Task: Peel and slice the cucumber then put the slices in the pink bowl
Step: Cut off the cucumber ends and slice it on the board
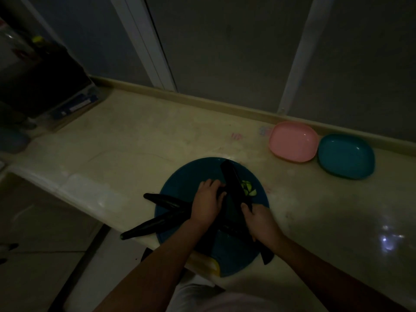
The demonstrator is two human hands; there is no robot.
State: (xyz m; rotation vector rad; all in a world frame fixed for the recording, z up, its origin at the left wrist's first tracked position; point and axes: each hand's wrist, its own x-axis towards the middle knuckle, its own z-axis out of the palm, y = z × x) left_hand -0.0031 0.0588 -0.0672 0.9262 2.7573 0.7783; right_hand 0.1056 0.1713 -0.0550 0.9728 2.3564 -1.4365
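Note:
The light is dim. A round blue tray (180, 183) lies at the counter's front edge. On it, my left hand (208, 201) curls over a dark cucumber and holds it down. My right hand (258, 221) grips the handle of a large dark knife (234, 185), whose blade stands beside my left fingers. Several pale green slices (248, 188) lie just right of the blade. The pink bowl (292, 141) sits far right near the back wall, with nothing visible in it.
Two dark cucumbers (166, 202) (153, 226) stick out over the tray's left rim, one past the counter edge. A teal bowl (346, 156) touches the pink bowl's right side. A dark box (74, 104) stands at the far left. A yellow item (213, 265) shows under the tray's near rim.

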